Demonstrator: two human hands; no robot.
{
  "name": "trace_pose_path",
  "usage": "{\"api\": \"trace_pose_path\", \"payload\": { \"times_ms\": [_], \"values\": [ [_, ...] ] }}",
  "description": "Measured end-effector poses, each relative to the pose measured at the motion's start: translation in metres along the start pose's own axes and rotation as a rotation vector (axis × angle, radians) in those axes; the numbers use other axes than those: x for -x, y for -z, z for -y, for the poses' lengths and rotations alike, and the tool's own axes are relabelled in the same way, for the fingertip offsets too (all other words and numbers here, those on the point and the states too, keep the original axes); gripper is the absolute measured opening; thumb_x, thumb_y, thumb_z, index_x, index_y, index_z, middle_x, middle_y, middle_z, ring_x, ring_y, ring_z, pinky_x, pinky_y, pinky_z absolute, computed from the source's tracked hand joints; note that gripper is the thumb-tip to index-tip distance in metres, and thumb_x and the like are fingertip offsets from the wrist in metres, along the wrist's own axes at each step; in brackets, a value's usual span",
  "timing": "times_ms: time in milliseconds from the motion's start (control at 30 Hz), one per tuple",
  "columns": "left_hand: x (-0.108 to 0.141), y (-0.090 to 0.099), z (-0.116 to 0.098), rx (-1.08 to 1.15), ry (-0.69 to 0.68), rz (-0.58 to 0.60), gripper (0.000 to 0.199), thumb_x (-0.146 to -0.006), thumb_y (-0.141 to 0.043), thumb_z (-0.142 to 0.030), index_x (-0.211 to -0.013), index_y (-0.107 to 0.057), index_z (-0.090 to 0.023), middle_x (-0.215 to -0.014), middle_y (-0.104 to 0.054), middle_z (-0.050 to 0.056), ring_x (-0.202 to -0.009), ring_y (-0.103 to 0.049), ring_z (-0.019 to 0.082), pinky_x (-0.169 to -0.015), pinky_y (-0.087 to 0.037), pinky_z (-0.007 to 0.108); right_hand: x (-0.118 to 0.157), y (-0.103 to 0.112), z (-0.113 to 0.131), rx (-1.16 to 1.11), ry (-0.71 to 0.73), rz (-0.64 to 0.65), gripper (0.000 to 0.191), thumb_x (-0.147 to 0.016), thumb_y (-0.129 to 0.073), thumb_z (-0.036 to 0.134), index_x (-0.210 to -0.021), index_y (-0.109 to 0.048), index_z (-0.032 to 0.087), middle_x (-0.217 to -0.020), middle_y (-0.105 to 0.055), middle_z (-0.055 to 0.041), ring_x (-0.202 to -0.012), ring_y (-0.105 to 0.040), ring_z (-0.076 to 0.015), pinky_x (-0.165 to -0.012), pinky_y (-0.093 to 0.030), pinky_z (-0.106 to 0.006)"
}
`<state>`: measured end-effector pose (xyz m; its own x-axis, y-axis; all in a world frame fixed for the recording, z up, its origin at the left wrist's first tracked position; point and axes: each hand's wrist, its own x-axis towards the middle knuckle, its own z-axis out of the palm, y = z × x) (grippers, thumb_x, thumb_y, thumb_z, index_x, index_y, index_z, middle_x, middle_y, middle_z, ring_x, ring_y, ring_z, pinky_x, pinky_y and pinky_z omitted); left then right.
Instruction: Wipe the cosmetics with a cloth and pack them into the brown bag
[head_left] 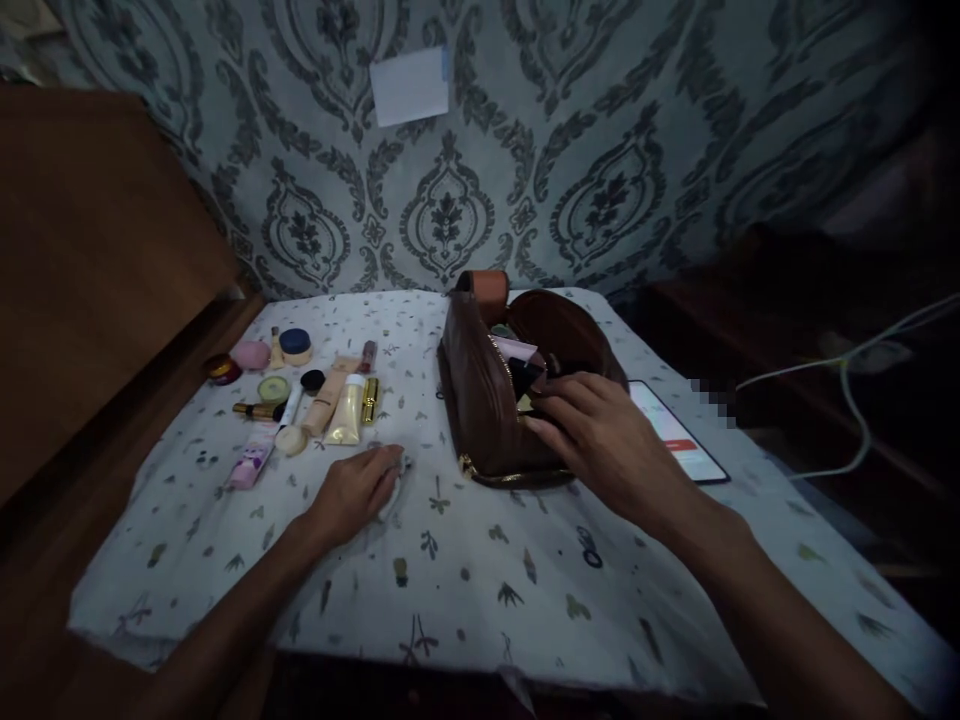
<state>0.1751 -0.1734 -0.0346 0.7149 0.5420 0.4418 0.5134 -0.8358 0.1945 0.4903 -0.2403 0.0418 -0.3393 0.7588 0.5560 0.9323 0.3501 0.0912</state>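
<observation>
A brown makeup bag (480,420) stands unzipped on the cloth-covered table, its lid folded back. My right hand (600,430) is at the bag's opening, fingers curled together and the tips partly hidden inside; what they grip cannot be made out. Between the bag's sides show a pale pink item (514,348) and a dark item (523,375). My left hand (356,495) rests closed on the table, with a crumpled whitish cloth or tissue (395,492) showing under its fingers. Just beyond that hand lie a gold tube (346,415) and a beige tube (330,395).
Several cosmetics lie at the left, among them a blue-lidded jar (295,345), a pink tube (251,457) and a pink sponge (250,354). A lit tablet (690,450) lies right of the bag. White cables (859,420) hang at the right. A wooden panel (97,260) borders the left.
</observation>
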Motion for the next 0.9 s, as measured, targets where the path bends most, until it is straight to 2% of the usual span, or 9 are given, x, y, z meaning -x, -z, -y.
{"api": "trace_pose_path", "payload": {
  "times_ms": [167, 267, 367, 433, 533, 633, 700, 800, 900],
  "values": [
    [-0.001, -0.004, -0.001, -0.004, -0.045, -0.08, 0.022, -0.099, -0.043, -0.024, -0.108, -0.061, -0.016, -0.096, -0.076, 0.008, -0.082, -0.074, 0.019, -0.076, -0.06, 0.031, 0.001, 0.006, 0.006, -0.103, -0.068, -0.043, 0.019, -0.099, -0.048, 0.028, -0.097, -0.065, 0.02, -0.105, -0.069, -0.0125, -0.102, -0.063, -0.0292, -0.087, -0.054, -0.047],
    [0.0, -0.005, 0.0, -0.01, -0.038, -0.097, 0.023, -0.1, -0.042, -0.024, -0.106, -0.062, -0.016, -0.096, -0.076, 0.008, -0.082, -0.073, 0.018, -0.075, -0.06, 0.03, 0.001, 0.008, 0.018, -0.164, -0.101, -0.218, 0.013, -0.096, -0.052, 0.021, -0.099, -0.064, 0.021, -0.102, -0.069, -0.0114, -0.101, -0.063, -0.0269, -0.087, -0.054, -0.045],
    [0.003, -0.002, 0.006, -0.032, 0.014, -0.137, 0.024, -0.099, -0.041, -0.025, -0.105, -0.063, -0.017, -0.095, -0.075, 0.007, -0.083, -0.073, 0.018, -0.075, -0.059, 0.029, -0.001, 0.005, 0.043, -0.304, -0.043, -0.36, 0.012, -0.091, -0.054, 0.009, -0.092, -0.062, 0.019, -0.087, -0.068, -0.0081, -0.088, -0.063, -0.0222, -0.078, -0.054, -0.04],
    [0.005, 0.002, 0.011, -0.072, 0.112, -0.175, 0.025, -0.099, -0.041, -0.026, -0.104, -0.064, -0.018, -0.095, -0.075, 0.006, -0.083, -0.072, 0.018, -0.075, -0.058, 0.028, -0.003, -0.003, 0.065, -0.42, 0.06, -0.346, 0.012, -0.09, -0.055, 0.008, -0.088, -0.062, 0.018, -0.079, -0.067, -0.0055, -0.08, -0.061, -0.0189, -0.074, -0.055, -0.036],
    [0.005, 0.011, 0.019, -0.193, 0.293, -0.183, 0.026, -0.099, -0.041, -0.028, -0.109, -0.063, -0.019, -0.102, -0.074, 0.007, -0.088, -0.071, 0.019, -0.076, -0.055, 0.029, -0.007, -0.024, 0.097, -0.491, 0.16, -0.194, 0.017, -0.094, -0.053, 0.015, -0.079, -0.062, 0.017, -0.074, -0.065, -0.005, -0.077, -0.059, -0.0177, -0.071, -0.054, -0.032],
    [0.004, 0.017, 0.023, -0.335, 0.403, -0.115, 0.031, -0.1, -0.039, -0.031, -0.116, -0.062, -0.018, -0.106, -0.072, 0.008, -0.089, -0.069, 0.021, -0.07, -0.052, 0.029, -0.014, -0.045, 0.119, -0.477, 0.273, -0.07, 0.025, -0.096, -0.051, 0.022, -0.074, -0.061, 0.019, -0.071, -0.063, -0.0032, -0.075, -0.058, -0.0166, -0.069, -0.054, -0.03],
    [0.003, 0.018, 0.025, -0.38, 0.43, -0.065, 0.033, -0.099, -0.038, -0.032, -0.118, -0.062, -0.018, -0.106, -0.071, 0.008, -0.088, -0.068, 0.021, -0.066, -0.049, 0.028, -0.017, -0.051, 0.123, -0.483, 0.308, -0.072, 0.026, -0.096, -0.052, 0.024, -0.072, -0.061, 0.019, -0.071, -0.063, -0.0027, -0.077, -0.059, -0.0167, -0.07, -0.055, -0.029],
    [0.003, 0.016, 0.028, -0.381, 0.444, -0.03, 0.034, -0.099, -0.038, -0.032, -0.117, -0.063, -0.018, -0.109, -0.071, 0.008, -0.092, -0.068, 0.022, -0.067, -0.049, 0.029, -0.016, -0.042, 0.115, -0.495, 0.224, -0.219, 0.02, -0.094, -0.054, 0.02, -0.076, -0.062, 0.017, -0.079, -0.065, -0.0051, -0.082, -0.061, -0.0174, -0.074, -0.056, -0.03],
    [0.003, 0.014, 0.03, -0.348, 0.47, -0.012, 0.034, -0.099, -0.038, -0.033, -0.116, -0.064, -0.019, -0.111, -0.071, 0.01, -0.096, -0.068, 0.024, -0.069, -0.051, 0.031, -0.004, -0.021, 0.098, -0.478, -0.082, -0.352, 0.011, -0.092, -0.053, 0.015, -0.09, -0.064, 0.016, -0.098, -0.064, -0.0111, -0.08, -0.062, -0.0164, -0.07, -0.056, -0.031]
  ]
}}
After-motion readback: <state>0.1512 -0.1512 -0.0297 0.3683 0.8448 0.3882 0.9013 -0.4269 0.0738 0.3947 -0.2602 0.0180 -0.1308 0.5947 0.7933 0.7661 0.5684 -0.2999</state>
